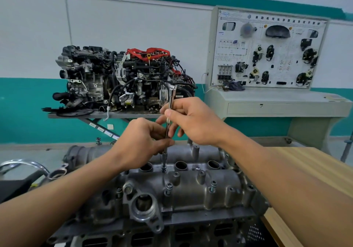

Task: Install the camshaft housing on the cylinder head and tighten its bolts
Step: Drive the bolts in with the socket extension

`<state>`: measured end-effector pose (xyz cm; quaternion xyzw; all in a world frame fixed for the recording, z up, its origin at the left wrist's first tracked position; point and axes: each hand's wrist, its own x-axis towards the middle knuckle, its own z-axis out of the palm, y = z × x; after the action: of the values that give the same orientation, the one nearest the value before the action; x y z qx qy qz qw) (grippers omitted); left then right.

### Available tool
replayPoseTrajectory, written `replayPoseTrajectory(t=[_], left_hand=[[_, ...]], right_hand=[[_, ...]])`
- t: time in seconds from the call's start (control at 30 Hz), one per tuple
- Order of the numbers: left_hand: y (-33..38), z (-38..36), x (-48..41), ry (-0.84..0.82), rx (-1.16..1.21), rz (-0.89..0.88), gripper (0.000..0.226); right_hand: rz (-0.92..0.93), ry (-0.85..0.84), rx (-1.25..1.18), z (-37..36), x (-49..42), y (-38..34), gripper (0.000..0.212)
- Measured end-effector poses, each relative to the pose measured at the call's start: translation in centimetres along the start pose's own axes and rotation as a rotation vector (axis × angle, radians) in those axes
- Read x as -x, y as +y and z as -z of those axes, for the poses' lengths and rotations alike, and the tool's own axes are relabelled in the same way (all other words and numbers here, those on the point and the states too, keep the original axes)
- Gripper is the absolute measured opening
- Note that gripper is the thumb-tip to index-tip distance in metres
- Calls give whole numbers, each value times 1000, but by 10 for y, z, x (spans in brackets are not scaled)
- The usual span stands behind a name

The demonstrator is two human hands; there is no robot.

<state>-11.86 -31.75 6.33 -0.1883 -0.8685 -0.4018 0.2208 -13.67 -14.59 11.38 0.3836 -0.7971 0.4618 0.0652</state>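
The grey camshaft housing (pixel 191 187) lies on the cylinder head (pixel 172 233) in front of me. A slim chrome extension bar (pixel 170 111) stands upright over a bolt (pixel 163 168) between the plug wells. My right hand (pixel 193 120) grips the bar's upper shaft, thumb against it. My left hand (pixel 141 141) pinches the bar lower down, just above the socket end. Two more bolts (pixel 169 186) (pixel 213 184) stand raised along the housing's near side.
A complete engine (pixel 122 78) sits on a lift table behind. A grey training panel bench (pixel 267 59) stands at the right. A wooden tabletop (pixel 305 162) runs along the right side. A chrome tube (pixel 24 165) curves at the left.
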Motion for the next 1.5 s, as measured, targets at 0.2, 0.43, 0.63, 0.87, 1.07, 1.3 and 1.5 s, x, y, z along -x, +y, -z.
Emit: replayPoseTrajectory(t=[0.2,0.43,0.63,0.87,1.07,1.3,1.5], left_hand=[[-2,-1,4,18,34,34,8],[0,-8,8,97,-87,26,29],[10,0,3,-179,-14,74,8],[15,2,3,-26,-78,68,6],[13,2,7,-133,-56,-8,14],[11,-5,6,82,-123,42,18],[14,8,-3,-245,68,126,15]], right_hand=[[-25,-110,-9,7,-4,-3,17],[5,129,-8,-4,0,1,29],[-64,142,-48,-4,-3,-2,22],[-34,294,146,-8,-7,3,44],[-64,151,19,-1,-9,0,27],[-8,290,183,-10,-12,1,36],[-47,10,-97,-1,-12,0,6]])
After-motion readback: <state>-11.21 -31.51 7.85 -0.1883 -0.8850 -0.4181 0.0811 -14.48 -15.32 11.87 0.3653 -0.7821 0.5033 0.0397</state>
